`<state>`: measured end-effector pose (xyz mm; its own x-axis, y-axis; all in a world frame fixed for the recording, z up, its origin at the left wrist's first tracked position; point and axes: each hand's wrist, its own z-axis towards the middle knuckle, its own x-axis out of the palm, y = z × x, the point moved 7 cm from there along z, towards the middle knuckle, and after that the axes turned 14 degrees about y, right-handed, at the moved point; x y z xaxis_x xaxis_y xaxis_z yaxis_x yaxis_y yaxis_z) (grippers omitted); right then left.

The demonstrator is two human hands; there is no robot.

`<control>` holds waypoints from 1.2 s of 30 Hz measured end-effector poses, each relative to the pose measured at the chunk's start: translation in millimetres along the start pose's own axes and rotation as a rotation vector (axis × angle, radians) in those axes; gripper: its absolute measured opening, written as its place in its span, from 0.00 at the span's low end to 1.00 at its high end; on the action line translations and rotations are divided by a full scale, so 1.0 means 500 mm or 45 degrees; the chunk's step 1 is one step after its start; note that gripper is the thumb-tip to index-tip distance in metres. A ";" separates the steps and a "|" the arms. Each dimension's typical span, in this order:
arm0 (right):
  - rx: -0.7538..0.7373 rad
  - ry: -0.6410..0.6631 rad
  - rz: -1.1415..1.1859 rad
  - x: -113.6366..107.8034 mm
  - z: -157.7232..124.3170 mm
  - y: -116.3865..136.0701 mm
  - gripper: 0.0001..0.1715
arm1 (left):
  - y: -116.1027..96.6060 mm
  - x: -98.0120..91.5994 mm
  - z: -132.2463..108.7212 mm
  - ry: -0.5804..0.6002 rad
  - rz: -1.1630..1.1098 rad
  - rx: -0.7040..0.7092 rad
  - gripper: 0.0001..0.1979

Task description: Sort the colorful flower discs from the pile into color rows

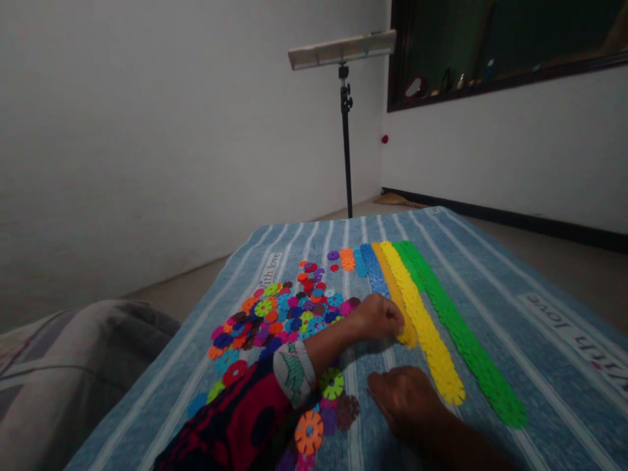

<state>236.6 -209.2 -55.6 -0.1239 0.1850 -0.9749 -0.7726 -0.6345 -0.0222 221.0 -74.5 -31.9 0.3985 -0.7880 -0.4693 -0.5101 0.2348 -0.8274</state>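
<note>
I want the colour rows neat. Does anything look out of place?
The colour rows lie straight. A few stray discs sit beside the left sleeve, apart from the mixed pile and in no row.

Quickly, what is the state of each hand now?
Left hand: curled at the dark yellow row's near end; grip cannot be told.
Right hand: open, palm down on cloth.

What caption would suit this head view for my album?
Left hand at the amber row of discs, right hand resting on the striped cloth, mixed pile alongside.
</note>
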 end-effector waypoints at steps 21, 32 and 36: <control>-0.054 -0.080 0.064 -0.006 -0.017 -0.001 0.15 | 0.020 -0.008 -0.115 -0.352 0.271 -0.065 0.09; -0.094 -0.136 0.123 0.011 -0.028 -0.016 0.15 | 0.167 -0.206 -0.416 -0.879 0.775 -0.869 0.11; -0.125 -0.102 0.145 0.022 -0.030 -0.018 0.12 | 0.189 -0.186 -0.428 -0.751 0.836 -0.932 0.13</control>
<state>251.8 -212.7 -69.6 -0.2593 0.1642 -0.9517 -0.6868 -0.7242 0.0622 -27.3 -100.6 -0.4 0.0878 -0.2011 -0.9756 -0.9959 -0.0374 -0.0819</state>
